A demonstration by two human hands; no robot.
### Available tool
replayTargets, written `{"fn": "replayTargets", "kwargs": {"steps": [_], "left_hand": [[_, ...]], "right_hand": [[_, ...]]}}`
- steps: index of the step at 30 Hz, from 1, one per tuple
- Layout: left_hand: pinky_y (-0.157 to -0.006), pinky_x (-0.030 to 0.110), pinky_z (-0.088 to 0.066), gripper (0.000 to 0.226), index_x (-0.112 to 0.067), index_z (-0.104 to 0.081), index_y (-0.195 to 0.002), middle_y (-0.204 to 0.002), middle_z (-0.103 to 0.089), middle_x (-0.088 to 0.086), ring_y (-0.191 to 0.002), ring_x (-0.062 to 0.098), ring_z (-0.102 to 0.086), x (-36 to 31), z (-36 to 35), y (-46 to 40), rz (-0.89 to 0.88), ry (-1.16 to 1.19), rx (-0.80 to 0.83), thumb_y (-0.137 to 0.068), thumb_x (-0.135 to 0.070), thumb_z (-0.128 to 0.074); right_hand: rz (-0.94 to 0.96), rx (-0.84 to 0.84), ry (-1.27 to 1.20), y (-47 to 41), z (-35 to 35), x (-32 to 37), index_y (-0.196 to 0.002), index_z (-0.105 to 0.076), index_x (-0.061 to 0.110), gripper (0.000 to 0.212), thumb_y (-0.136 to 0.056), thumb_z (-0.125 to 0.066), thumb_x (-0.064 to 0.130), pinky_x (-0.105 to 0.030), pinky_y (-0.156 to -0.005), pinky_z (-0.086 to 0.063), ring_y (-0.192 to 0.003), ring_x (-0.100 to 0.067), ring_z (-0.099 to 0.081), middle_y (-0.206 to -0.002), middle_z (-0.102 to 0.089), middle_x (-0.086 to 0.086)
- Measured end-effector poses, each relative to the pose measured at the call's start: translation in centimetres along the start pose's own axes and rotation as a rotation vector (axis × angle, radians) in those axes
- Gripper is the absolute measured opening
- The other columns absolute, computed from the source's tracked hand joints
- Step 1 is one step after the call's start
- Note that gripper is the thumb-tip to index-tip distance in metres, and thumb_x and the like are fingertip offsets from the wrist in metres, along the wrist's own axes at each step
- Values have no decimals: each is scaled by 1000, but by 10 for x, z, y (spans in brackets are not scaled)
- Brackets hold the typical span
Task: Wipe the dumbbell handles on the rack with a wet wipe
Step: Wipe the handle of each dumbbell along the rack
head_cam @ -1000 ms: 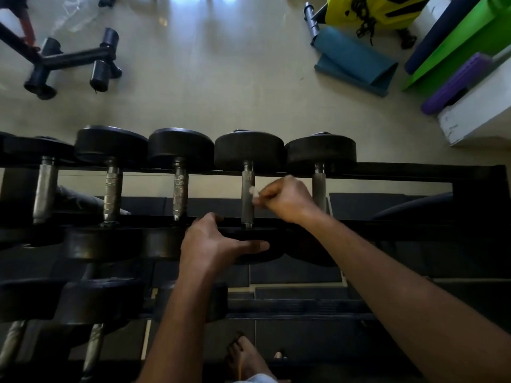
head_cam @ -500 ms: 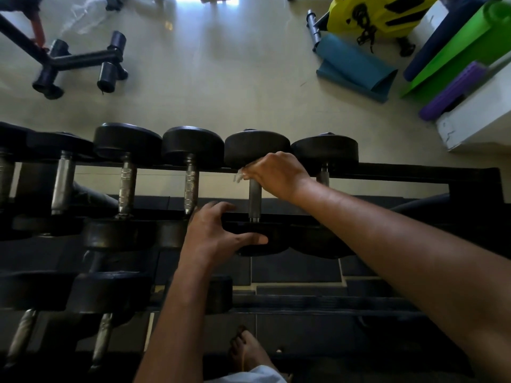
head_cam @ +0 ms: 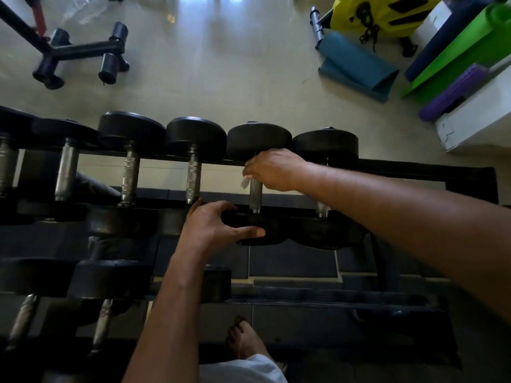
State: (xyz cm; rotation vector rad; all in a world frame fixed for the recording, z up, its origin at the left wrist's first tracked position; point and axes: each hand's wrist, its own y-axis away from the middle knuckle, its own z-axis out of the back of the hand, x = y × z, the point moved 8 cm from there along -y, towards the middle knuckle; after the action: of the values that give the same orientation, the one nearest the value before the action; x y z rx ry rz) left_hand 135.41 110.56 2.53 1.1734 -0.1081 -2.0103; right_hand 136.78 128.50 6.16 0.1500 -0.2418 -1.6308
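Black rubber dumbbell heads line the top tier of the rack (head_cam: 414,168), steel handles running near to far between them. Far left, beyond the rack: a black equipment base (head_cam: 83,51) on the pale floor (head_cam: 221,78).

Left hand (head_cam: 213,225): fingers spread, not clenched, palm and thumb resting against the near head (head_cam: 262,230) of the second dumbbell from the right, bracing it.

Right hand (head_cam: 272,170): clenched around the far end of that same dumbbell's handle (head_cam: 255,196), just under its far head (head_cam: 258,140). A scrap of white wet wipe (head_cam: 244,182) pokes out on the left side of the grip, pressed to the steel.

Rightmost dumbbell (head_cam: 325,143) mostly hidden behind the right forearm.

Far right on the floor: teal mat (head_cam: 356,69), green mat (head_cam: 453,56), purple roll (head_cam: 448,98).

Near edge: bare foot (head_cam: 246,341).
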Motion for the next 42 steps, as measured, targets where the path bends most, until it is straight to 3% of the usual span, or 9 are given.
{"fn": "replayTargets", "kwargs": {"steps": [3,9,16,21,26,28,31,35,42], "left_hand": [[-103,38,-58,88,-29,-67,-133,-118,-67,-13,-115,11,-64,2,3,3,-12,-4,-18,-59,-65,-96],[-98,34,-56,90,-30,-66,-133,-113,-62,-17,-113,10,-62,4,7,5,-34,-62,-65,-58,-70,-94],[-95,35,-57,86,-29,-68,-129,-114,-67,-13,-109,10,-64,-1,10,4,-46,-78,-82,-58,-69,-95],[-97,35,-57,80,-30,-68,-124,-112,-66,-15,-110,10,-64,-3,10,-1,-38,-72,-60,-58,-63,-98],[-104,43,-56,109,-27,-64,-137,-128,-61,-9,-121,16,-59,-28,6,-5,-141,-147,-103,-47,-83,-89],[-108,43,-50,106,-25,-63,-141,-135,-59,-7,-128,17,-53,-48,-1,-4,-203,-180,-119,-55,-83,-87],[-100,37,-46,90,-24,-65,-133,-131,-61,-6,-122,13,-50,-75,-13,-1,-272,-209,-184,-64,-79,-85],[-81,24,-50,72,-23,-69,-121,-115,-64,-10,-104,6,-59,-106,-47,2,-267,-113,-156,-71,-70,-89],[-83,30,-63,79,-28,-60,-115,-107,-64,-9,-94,5,-64,-129,-124,5,-132,-114,23,-61,-78,-90]], "right_hand": [[42,140,23,-2,-9,9,-127,-71,32,29,-104,-58,21,-43,-97,-59,-116,-21,-68,-126,-73,9],[64,346,71,-8,-19,23,-113,-73,34,20,-106,-54,33,-41,-83,-60,-93,-19,-66,-103,-71,10],[32,446,-24,-3,-31,35,-111,-70,30,10,-102,-67,30,-37,-82,-58,-88,-17,-65,-97,-67,6],[-66,270,-274,18,-29,25,-118,-72,31,21,-100,-67,23,-31,-74,-56,-84,-7,-62,-93,-62,14],[-305,1,-822,60,-38,-13,-124,-77,28,24,-100,-74,33,-22,-93,-53,-109,-3,-68,-118,-74,13],[-389,-74,-960,82,-44,-29,-123,-78,25,23,-101,-74,31,-26,-98,-55,-110,-3,-69,-116,-75,12],[-475,-126,-1104,114,-53,-47,-122,-76,21,20,-103,-71,24,-34,-96,-61,-105,-8,-73,-112,-76,7],[-570,-196,-1191,149,-61,-74,-120,-76,21,19,-101,-73,22,-38,-92,-65,-102,-10,-75,-111,-77,4],[-691,-251,-1235,204,-66,-121,-128,-75,26,30,-98,-77,28,-42,-95,-64,-105,-13,-76,-121,-75,5]]}}
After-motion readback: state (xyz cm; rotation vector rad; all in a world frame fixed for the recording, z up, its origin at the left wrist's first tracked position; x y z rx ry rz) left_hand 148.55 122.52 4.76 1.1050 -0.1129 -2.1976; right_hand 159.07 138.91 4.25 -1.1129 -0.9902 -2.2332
